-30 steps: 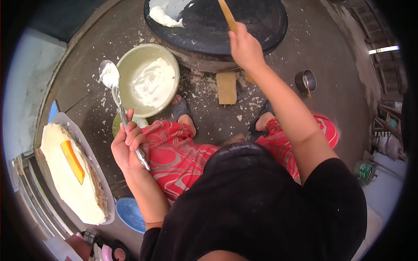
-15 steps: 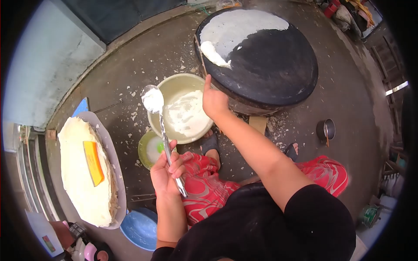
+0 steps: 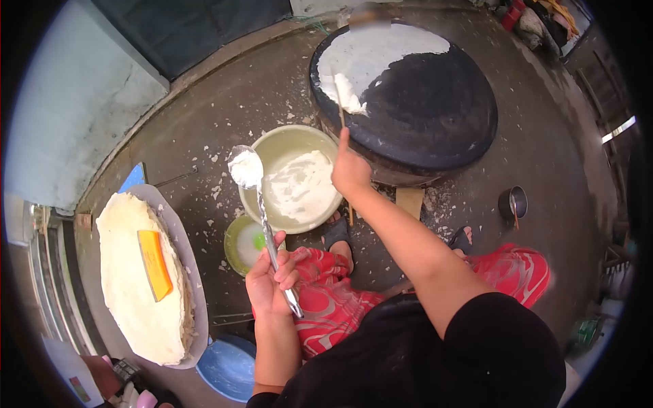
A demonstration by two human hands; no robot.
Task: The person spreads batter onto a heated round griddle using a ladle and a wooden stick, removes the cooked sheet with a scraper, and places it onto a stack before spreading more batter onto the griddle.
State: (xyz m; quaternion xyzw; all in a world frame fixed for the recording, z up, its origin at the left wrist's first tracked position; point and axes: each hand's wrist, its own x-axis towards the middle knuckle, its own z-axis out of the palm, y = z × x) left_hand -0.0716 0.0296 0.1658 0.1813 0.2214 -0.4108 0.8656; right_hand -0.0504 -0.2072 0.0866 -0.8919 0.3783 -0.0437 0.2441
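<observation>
My left hand [image 3: 272, 277] is closed around the metal handle of a ladle [image 3: 245, 168], whose bowl carries white batter. The bowl of the ladle is over the left rim of a cream basin [image 3: 256, 204] with white batter inside. My right hand [image 3: 352, 171] grips a thin stick [image 3: 341, 109], index finger stretched along it. Its tip is at a thick lump of batter [image 3: 349, 95] near the left edge of a round black griddle [image 3: 435, 102]. A thin white layer [image 3: 381, 47] covers the griddle's far left part.
To the left, a stack of pale flat sheets [image 3: 132, 299] carries a yellow-orange scraper [image 3: 156, 265]. Beside the basin sits a small green bowl [image 3: 235, 248]. A blue basin [image 3: 228, 370] is at lower left, and a metal pot [image 3: 513, 202] stands on the floor at right.
My right hand has brought the stick from the griddle's left edge over to the batter lump. My left hand still holds the loaded ladle. The whole view has shifted slightly.
</observation>
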